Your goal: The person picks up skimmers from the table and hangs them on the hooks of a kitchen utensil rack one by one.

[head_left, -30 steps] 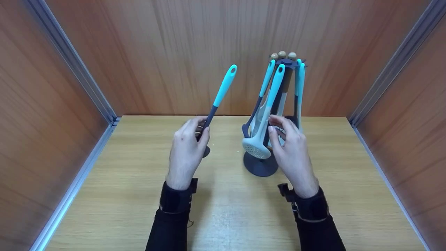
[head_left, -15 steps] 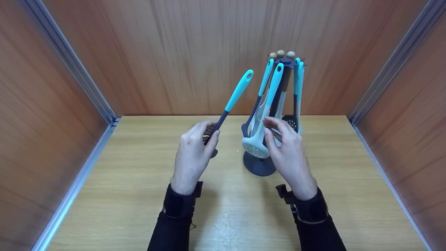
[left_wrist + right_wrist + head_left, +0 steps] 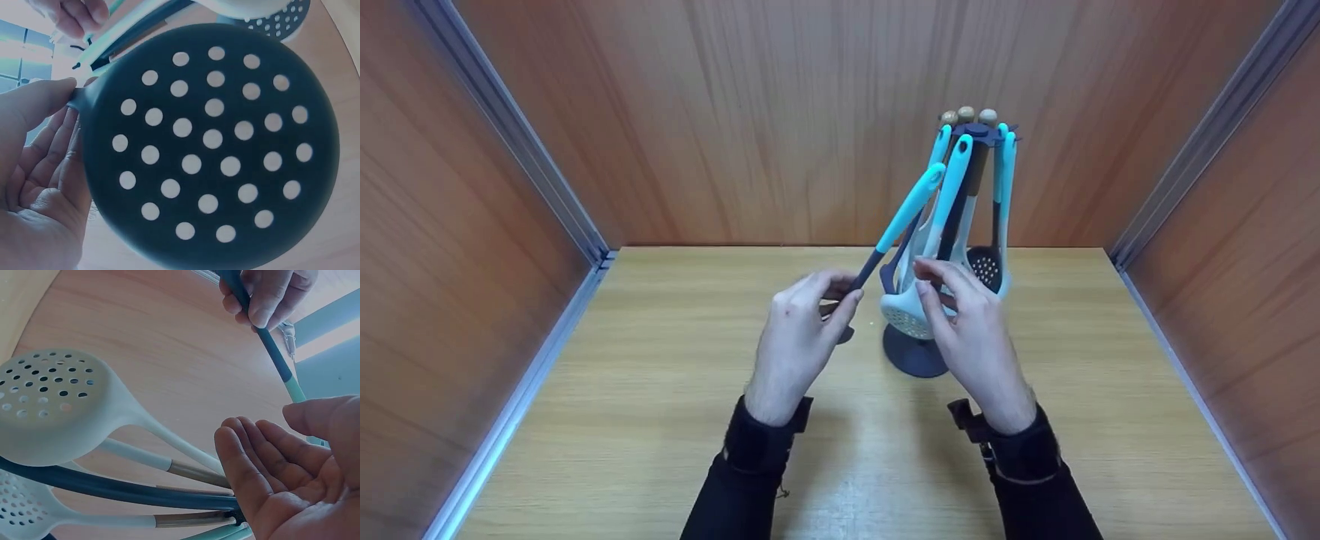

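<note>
My left hand (image 3: 802, 330) pinches a dark skimmer with a turquoise handle (image 3: 911, 206) by its dark neck. The skimmer tilts, handle end up to the right. Its round perforated head (image 3: 211, 156) fills most of the left wrist view. In the head view the handle end overlaps the utensils hanging on a dark stand (image 3: 915, 356). My right hand (image 3: 975, 330) is at the stand's front, beside a pale skimmer (image 3: 95, 430) with a turquoise handle. Its fingers are loosely bent, thumb apart, holding nothing; whether a fingertip touches the pale skimmer, I cannot tell.
Several utensils hang around the stand, among them another dark skimmer (image 3: 984, 262) on the right and some with round wooden tips (image 3: 966, 114). The stand rests on a wooden table (image 3: 660, 360), enclosed by a back panel (image 3: 780, 135) and side panels.
My left hand has moved right and slightly down with the dark skimmer, bringing its handle in front of the stand. My right hand has shifted slightly left.
</note>
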Demonstrator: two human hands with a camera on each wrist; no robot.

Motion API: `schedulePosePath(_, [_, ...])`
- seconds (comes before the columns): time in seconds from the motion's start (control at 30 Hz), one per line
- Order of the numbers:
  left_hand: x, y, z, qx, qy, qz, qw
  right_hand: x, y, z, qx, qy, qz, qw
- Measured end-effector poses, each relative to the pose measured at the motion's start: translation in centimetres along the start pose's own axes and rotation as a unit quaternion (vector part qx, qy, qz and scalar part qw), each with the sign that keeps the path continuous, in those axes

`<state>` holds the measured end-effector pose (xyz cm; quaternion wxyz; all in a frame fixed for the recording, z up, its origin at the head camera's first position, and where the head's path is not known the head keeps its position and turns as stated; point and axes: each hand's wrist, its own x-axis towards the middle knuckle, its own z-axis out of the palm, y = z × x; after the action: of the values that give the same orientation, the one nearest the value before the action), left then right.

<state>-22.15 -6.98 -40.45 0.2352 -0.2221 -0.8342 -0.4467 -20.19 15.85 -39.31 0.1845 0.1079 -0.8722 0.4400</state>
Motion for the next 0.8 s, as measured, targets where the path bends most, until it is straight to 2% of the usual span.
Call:
schedulePosePath(0.2, [-0.2, 0.6, 0.9, 0.004, -0.017, 0.018, 0.9997, -0.1, -0.1, 0.0, 0.005, 0.001, -0.008, 0.9999])
schedulePosePath(0.5, [-0.5, 1.4, 2.1, -0.005, -0.046, 0.012, 0.9989, -0.2, 0.0, 0.1, 0.023, 0.000, -0.005, 0.9997])
schedulePosePath(0.8, [-0.7, 1.3, 3.2, -0.024, -0.054, 0.031, 0.9977, -0.1, 0.1, 0.3, 0.096, -0.002, 0.024, 0.9951])
